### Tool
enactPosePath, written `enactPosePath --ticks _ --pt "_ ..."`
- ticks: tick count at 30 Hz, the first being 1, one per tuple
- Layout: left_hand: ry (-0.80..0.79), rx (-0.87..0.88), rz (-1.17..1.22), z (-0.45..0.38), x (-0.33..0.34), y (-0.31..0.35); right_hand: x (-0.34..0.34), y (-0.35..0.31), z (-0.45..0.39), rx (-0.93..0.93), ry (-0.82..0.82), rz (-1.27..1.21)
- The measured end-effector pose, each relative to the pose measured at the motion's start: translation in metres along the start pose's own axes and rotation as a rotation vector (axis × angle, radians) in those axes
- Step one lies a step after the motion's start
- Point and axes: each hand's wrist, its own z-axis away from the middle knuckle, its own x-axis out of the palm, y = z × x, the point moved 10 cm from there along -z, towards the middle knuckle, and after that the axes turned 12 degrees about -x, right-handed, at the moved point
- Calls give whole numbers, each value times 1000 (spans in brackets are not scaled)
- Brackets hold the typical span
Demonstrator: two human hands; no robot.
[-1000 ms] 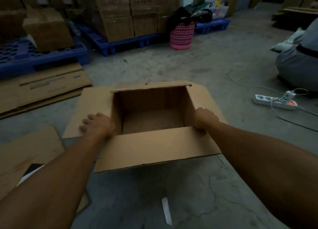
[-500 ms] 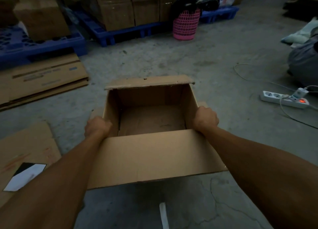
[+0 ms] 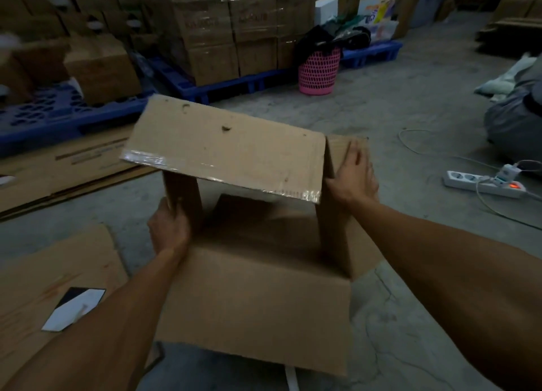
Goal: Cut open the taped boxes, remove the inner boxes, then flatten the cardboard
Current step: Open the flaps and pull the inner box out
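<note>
Cardboard box point(image 3: 252, 288) is sitting in the middle of the frame, tipped so that one brown panel with a strip of shiny tape point(image 3: 223, 170) along its lower edge is facing up at the centre, while a wide flap is hanging toward the bottom of the frame. The left hand point(image 3: 168, 229), left of centre, is gripping the box's left side wall, fingers curled round the edge of the cardboard. The right hand point(image 3: 353, 175), right of centre, is lying flat against the box's right side panel with its fingers straight and spread, pressing on the outside. Concrete floor point(image 3: 381, 117) is showing around the box. At the lower left, a flat sheet of cardboard point(image 3: 35, 276) is lying on the floor with a black-and-white card point(image 3: 73, 308) resting on it. More flattened cardboard point(image 3: 58, 170) is lying at the left edge, beside blue pallets point(image 3: 58, 117) that are carrying stacked brown boxes point(image 3: 223, 29) across the top of the frame. A pink basket point(image 3: 318, 73) with dark cloth in it is standing at upper centre, and a white power strip point(image 3: 481, 182) with a lit orange switch is lying at the right edge.
</note>
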Motion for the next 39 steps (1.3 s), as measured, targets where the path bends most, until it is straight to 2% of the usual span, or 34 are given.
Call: enactPosePath --ticks 3,6,9,12,14,17,22,24,26,29,31,34,36,39 --pt "27 26 130 6 -15 4 -25 -43 -13 -242 168 67" --pt "1 49 171 3 -23 -3 -32 -77 -14 -466 140 330" --pt "-83 70 167 -9 -22 -12 -46 -82 -10 -498 212 298" --pt "-65 94 142 -18 -32 -20 -51 -77 -8 -535 269 287" --pt "-24 120 -4 -23 -41 -21 -50 -73 -6 -589 261 324" --pt "80 221 -386 -31 -53 -17 -41 -62 -5 -630 179 311" --pt "279 457 -642 -32 -60 15 -2 -41 4 -599 -106 495" --pt "232 491 -649 -34 -54 24 4 -43 5 -573 -129 574" --pt "145 434 -635 -37 -52 26 4 -41 2 -499 -129 614" --pt "189 449 -697 -27 -51 44 -7 -32 -2 -400 -57 580" --pt "181 361 -665 -25 -44 54 -10 -28 -5 -360 -49 574" --pt "-7 170 -646 -32 -19 45 3 -9 -7 -203 -263 569" --pt "-114 131 -649 -33 -4 34 11 4 -7 -115 -396 545" --pt "-188 101 -591 -29 8 27 12 -1 -16 4 -474 367"
